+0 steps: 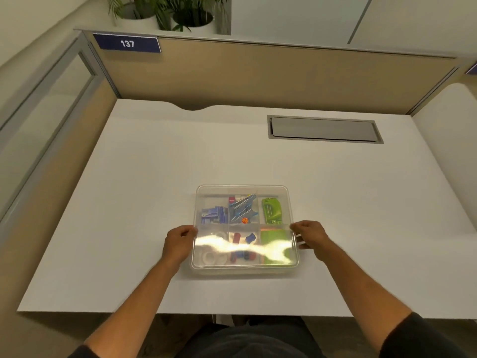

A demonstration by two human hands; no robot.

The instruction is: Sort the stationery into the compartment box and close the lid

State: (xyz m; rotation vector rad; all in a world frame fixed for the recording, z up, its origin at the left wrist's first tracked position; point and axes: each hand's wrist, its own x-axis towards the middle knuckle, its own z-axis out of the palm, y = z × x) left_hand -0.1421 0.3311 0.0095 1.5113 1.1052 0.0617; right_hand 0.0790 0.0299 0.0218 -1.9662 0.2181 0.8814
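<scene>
Clear plastic, the lid (245, 250) spans between both sets of fingers, its long axis running hand to hand, tilted over the near half of the compartment box (242, 189) on the bench (129, 202). Left hand (178, 244) and right hand (309, 236) each pinch a side edge, equally near; stationery lies sorted beneath.

Both hands, left hand (178, 244) and right hand (309, 237), grip the clear plastic lid (245, 250) over the see-through compartment box (242, 189) on the white desk (154, 177).
</scene>
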